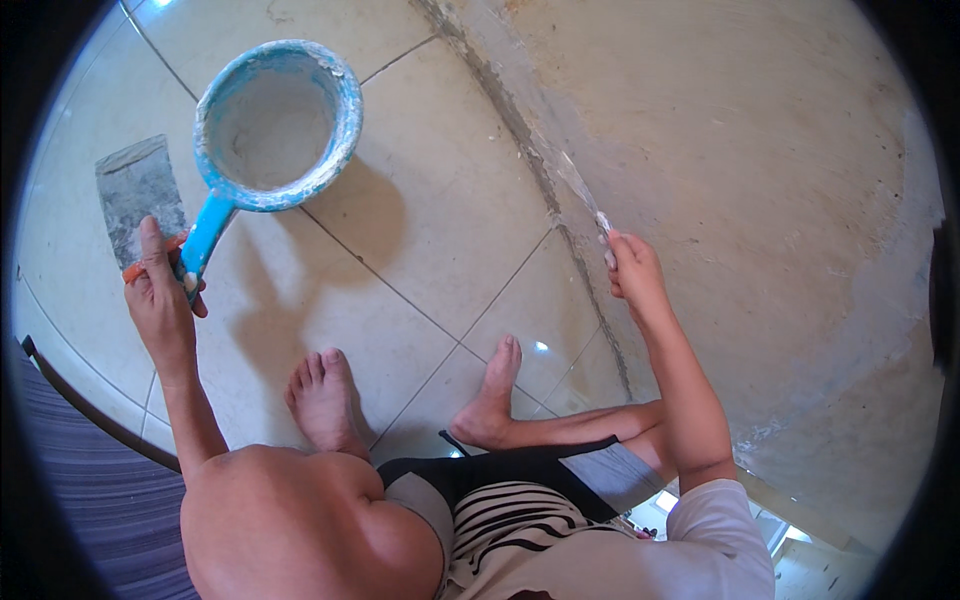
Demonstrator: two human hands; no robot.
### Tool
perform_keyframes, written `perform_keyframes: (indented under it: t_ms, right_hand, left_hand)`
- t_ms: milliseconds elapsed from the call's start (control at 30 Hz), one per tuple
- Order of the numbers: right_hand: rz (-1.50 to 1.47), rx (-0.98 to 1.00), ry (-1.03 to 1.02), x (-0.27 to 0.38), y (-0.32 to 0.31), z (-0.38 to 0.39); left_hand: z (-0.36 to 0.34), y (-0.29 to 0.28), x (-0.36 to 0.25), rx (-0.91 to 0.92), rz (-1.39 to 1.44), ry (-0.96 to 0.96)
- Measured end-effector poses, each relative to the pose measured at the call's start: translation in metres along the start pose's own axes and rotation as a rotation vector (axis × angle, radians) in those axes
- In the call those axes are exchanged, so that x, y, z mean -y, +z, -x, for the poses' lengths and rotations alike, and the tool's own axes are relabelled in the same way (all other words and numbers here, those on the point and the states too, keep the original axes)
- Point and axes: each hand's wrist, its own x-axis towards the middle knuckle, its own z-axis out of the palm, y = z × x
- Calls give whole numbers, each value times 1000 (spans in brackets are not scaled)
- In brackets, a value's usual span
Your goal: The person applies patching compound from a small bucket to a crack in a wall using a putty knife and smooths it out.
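Note:
My left hand (160, 305) grips the handle of a blue dipper (215, 225) together with the orange handle of a wide, grey-smeared scraper (138, 190). The dipper is crusted with pale compound around its rim and holds some pale grey material in its bowl. My right hand (633, 268) is closed on a narrow putty knife (579, 191), whose pale-smeared blade points up and left over the grey, patched seam (540, 165) at the edge of a beige wall surface (750, 150).
Cream tiles (430, 150) cover the floor around my bare feet (325, 395) (485, 410). A dark striped item (85, 470) with a dark edge lies at the lower left. The beige surface fills the right side, with a lighter patched band near the far right.

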Motion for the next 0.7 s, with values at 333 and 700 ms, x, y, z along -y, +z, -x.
perform_keyframes:
  t_ms: [333, 700]
  right_hand:
    - [47, 11, 2, -13, 21, -23]
    - [7, 27, 17, -4, -16, 25]
  left_hand:
    - [8, 10, -20, -56, -10, 15]
    - [5, 4, -11, -32, -9, 20]
